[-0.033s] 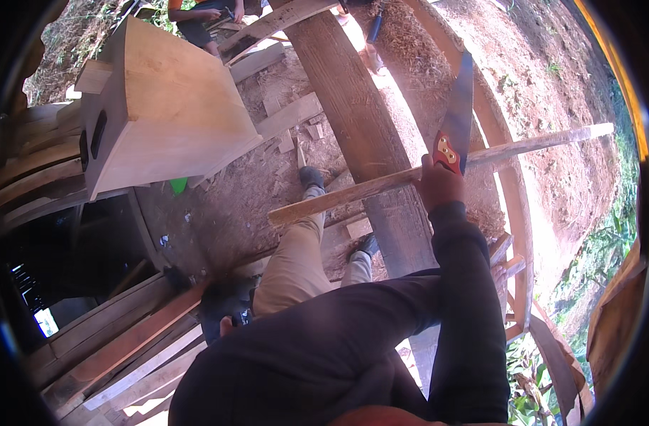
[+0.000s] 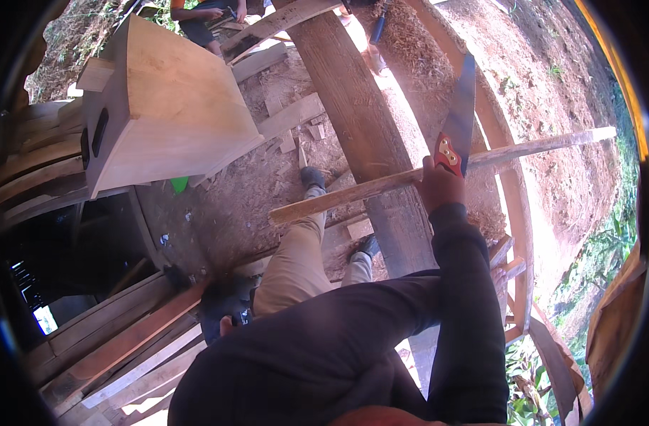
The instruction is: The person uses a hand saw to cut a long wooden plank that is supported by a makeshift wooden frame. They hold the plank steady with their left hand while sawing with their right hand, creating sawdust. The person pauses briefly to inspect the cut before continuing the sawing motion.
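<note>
My right hand (image 2: 441,188) is closed around the red handle of a handsaw (image 2: 463,106). The saw's grey blade points away from me, toward the far right. Against this hand runs a long narrow wooden strip (image 2: 367,189), which lies crosswise over a wide thick board (image 2: 349,106). The saw handle overlaps the strip, and I cannot tell whether the blade touches wood. I cannot make out my left hand. Dark cloth (image 2: 303,341) fills the lower middle, with a small skin-coloured patch (image 2: 227,326) at its far edge; what that is stays unclear.
A large pale wooden box (image 2: 182,92) with slots in its side stands at the left. Stacked planks (image 2: 125,355) lie at lower left. A beige-trousered leg (image 2: 296,263) and shoes show below the strip. Another person (image 2: 204,18) sits at the far left. Shavings and offcuts litter the ground.
</note>
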